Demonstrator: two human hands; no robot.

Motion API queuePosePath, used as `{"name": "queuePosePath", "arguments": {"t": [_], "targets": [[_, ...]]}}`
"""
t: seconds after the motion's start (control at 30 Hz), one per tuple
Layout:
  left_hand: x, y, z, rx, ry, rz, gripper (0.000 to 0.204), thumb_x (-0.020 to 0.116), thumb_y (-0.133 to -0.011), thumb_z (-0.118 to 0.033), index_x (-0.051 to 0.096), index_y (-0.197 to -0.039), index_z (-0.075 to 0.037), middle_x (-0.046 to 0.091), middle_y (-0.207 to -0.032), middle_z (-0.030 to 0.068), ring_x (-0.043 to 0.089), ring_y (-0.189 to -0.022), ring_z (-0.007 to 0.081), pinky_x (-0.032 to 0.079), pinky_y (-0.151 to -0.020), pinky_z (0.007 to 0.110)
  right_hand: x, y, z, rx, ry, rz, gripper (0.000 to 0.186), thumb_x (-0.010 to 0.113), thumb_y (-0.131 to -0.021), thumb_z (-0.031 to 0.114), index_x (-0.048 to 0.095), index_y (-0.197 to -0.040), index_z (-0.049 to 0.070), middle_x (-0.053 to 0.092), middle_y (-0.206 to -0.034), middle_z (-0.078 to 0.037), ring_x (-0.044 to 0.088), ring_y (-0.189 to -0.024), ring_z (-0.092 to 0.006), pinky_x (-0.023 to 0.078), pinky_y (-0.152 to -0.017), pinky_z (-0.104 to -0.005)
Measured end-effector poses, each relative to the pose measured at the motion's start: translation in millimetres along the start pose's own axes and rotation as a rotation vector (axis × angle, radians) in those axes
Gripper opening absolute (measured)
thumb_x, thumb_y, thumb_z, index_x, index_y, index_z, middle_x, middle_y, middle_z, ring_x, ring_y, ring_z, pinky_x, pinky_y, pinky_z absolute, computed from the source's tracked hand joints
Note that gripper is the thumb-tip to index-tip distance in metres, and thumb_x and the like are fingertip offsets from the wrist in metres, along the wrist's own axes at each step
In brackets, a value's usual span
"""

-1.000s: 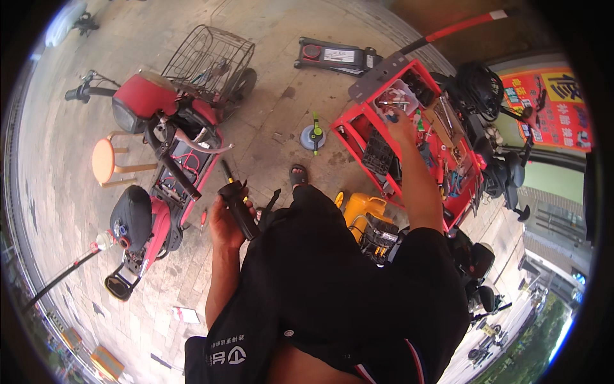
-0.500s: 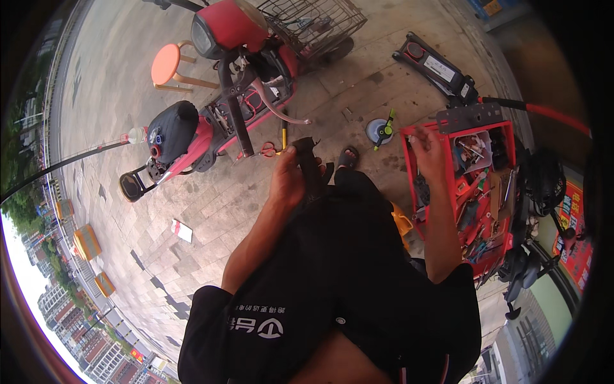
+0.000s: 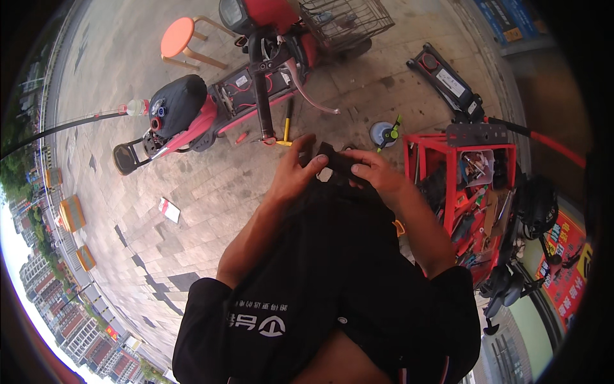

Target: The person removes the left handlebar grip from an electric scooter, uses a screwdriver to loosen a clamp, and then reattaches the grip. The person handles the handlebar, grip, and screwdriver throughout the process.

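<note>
In front of my dark clothing, both hands meet at a black, flexible-looking strip (image 3: 340,161); its exact kind I cannot make out. My left hand (image 3: 295,171) pinches the strip's left end near the thumb, its other fingers partly hidden behind. The strip's right part is gripped by my right hand (image 3: 378,174), thumb on top and fingers curled. Just beyond my hands stands a red electric scooter (image 3: 210,115) with its floor compartment uncovered and wires showing. A yellow-and-black hammer (image 3: 287,125) lies on the paving beside the scooter's handlebar (image 3: 263,105).
To the right stands a red tool cart (image 3: 450,176) full of tools. Beyond it lies a floor jack (image 3: 450,83). A round blue-white container (image 3: 380,132) with a green tool is nearby. An orange stool (image 3: 176,37) stands far left; a small white-and-red box (image 3: 169,210) lies on the paving.
My right hand has moved left from beside the tool cart and now grips the black strip together with my left hand. The strip has turned more level. The whole view has shifted slightly.
</note>
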State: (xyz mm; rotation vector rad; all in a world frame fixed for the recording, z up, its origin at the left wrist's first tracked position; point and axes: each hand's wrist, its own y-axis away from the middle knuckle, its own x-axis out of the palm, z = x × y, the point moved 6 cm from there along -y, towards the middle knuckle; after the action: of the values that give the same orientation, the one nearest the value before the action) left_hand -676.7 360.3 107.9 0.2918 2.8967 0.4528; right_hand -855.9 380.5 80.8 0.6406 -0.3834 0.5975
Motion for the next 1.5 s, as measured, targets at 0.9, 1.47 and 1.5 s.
{"name": "queuePosePath", "arguments": {"t": [0.9,1.47,1.5], "targets": [[-105,-159,173,-0.487,0.366,0.302,0.046,0.057,-0.09,-0.027,0.044,-0.132,-0.009,0.055,-0.118,0.0108,0.059,-0.086,0.0197,0.05,-0.069,0.032,81,-42,-60,0.197,0.309,-0.656,0.037,0.056,-0.089,0.016,0.05,-0.121,0.0,0.06,-0.087,-0.005,0.055,-0.072,-0.0087,0.045,-0.062,-0.0228],[-21,-251,209,-0.304,0.198,0.358,0.027,0.068,-0.075,-0.026,0.066,-0.09,-0.003,0.061,-0.082,0.0018,0.054,-0.081,0.0133,0.043,-0.072,0.028,120,21,-86,0.176,-0.194,-1.097,0.037,0.05,-0.093,0.023,0.048,-0.125,0.003,0.059,-0.079,-0.004,0.053,-0.062,-0.0091,0.043,-0.057,-0.0222],[-24,-233,207,-0.261,0.096,0.433,0.025,0.066,-0.076,-0.024,0.065,-0.092,-0.004,0.061,-0.083,0.0011,0.055,-0.081,0.0132,0.043,-0.074,0.028,119,19,-86,0.153,-0.217,-1.096,0.037,0.049,-0.094,0.023,0.049,-0.124,0.003,0.059,-0.079,-0.004,0.053,-0.062,-0.0091,0.043,-0.057,-0.0222]]}}
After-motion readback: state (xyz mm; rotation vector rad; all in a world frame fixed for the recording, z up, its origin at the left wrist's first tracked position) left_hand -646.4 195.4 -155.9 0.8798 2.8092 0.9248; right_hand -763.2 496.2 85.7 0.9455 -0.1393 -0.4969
